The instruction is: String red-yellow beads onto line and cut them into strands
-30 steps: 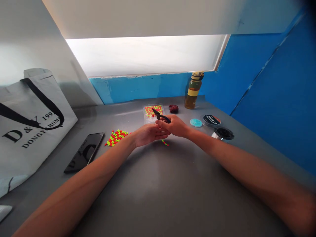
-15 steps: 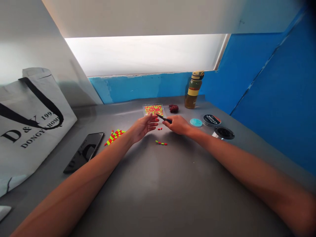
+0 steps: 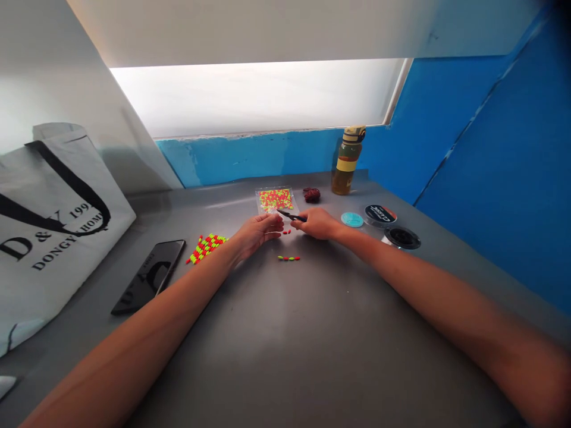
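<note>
The right fingers (image 3: 307, 219) are pinching a small black tool (image 3: 291, 216) near its middle, its tip reaching over the corner of a clear bag of beads (image 3: 275, 200), while the left hand's fingers (image 3: 273, 226) are lying flat and pressed together just beside it, and loose beads (image 3: 288, 258) are sitting just below on the grey table (image 3: 312, 309). The tool looks light and stiff, best held about where it's being gripped, and the beads look tiny, slick and apt to roll. Farther off, a spool (image 3: 380, 215) and a bottle (image 3: 347, 160) are standing near the blue wall (image 3: 491, 178).
</note>
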`<state>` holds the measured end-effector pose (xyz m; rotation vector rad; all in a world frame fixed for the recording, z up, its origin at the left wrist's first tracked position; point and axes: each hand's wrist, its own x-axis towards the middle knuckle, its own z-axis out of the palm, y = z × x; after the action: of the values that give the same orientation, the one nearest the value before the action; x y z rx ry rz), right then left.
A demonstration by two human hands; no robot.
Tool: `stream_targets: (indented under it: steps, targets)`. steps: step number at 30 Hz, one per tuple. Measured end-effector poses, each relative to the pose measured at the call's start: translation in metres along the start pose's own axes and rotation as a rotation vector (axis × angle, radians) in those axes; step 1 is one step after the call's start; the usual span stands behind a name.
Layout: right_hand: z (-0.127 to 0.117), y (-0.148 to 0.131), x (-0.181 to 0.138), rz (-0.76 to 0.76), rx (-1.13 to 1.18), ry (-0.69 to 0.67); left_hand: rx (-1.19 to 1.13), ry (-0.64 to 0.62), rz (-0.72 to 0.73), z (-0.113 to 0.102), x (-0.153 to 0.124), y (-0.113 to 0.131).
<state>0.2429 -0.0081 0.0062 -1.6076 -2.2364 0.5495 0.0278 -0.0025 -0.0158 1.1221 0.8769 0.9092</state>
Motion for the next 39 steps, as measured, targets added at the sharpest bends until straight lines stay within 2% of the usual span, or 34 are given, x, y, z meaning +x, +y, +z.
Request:
stream_targets:
  steps: [10, 20, 26, 34, 39]
  targets:
    - [0.0009, 0.0018, 0.0034, 0.023, 0.061, -0.017, 0.004, -0.030, -0.033, 0.0027, -0.0032, 0.0060]
    - [-0.0028, -0.0031, 0.0015, 0.067, 0.082, -0.075, 0.000, -0.101, -0.048, -0.0059, 0.0014, 0.0038]
    - [-0.0022, -0.0027, 0.0012, 0.065, 0.099, -0.088, -0.019, -0.084, -0.084, -0.0029, -0.0009, 0.0077]
    - [-0.0016, -0.0036, 0.0005, 0.076, 0.113, -0.070, -0.021, -0.092, -0.088, -0.0026, -0.0018, 0.0089]
    - [0.0027, 0.0025, 0.0046, 0.024, 0.074, -0.037, -0.016, -0.118, -0.080, -0.0054, -0.0001, 0.0077]
